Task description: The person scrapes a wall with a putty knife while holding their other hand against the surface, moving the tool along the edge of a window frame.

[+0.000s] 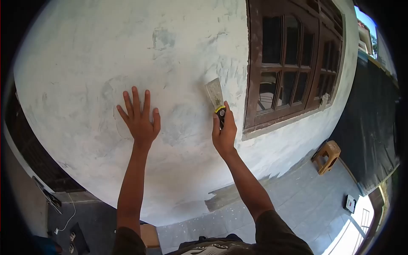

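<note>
A patchy white plastered wall filled the view. Left of the brown window, the right hand clenched a putty knife, its pale, smeared blade flat on the wall, handle mostly hidden. The left hand pressed released, fingers spread.

Two hands are seen against one plastered wall: one left hand, laid flat with five fingers spread, and one right hand, closed on one putty knife. One wooden window is counted in the wall, with two shutters. On the tiled floor, one wooden stool and one small flat device are counted, and one white cable at the lower left
</note>
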The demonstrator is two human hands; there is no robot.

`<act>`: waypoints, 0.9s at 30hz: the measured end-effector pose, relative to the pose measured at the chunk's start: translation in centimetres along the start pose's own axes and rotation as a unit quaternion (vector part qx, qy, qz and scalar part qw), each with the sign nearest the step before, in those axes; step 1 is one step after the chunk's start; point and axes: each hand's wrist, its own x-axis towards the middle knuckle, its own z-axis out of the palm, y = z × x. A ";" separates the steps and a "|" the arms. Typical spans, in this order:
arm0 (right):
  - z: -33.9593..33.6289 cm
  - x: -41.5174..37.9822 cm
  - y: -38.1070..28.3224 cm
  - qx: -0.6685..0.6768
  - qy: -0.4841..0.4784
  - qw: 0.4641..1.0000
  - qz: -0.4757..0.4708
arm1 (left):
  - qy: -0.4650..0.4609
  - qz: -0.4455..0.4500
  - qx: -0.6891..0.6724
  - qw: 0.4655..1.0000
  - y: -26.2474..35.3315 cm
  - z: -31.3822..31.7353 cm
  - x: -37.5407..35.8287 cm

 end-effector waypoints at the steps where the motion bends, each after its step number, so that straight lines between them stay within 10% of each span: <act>1: -0.2 1.0 -0.4 0.006 0.020 1.000 -0.013 | -0.005 0.010 0.000 1.000 0.3 0.3 0.8; 27: -8.4 17.6 1.4 -0.136 -0.019 0.988 -0.069 | 0.037 0.088 0.037 0.995 14.6 7.7 21.3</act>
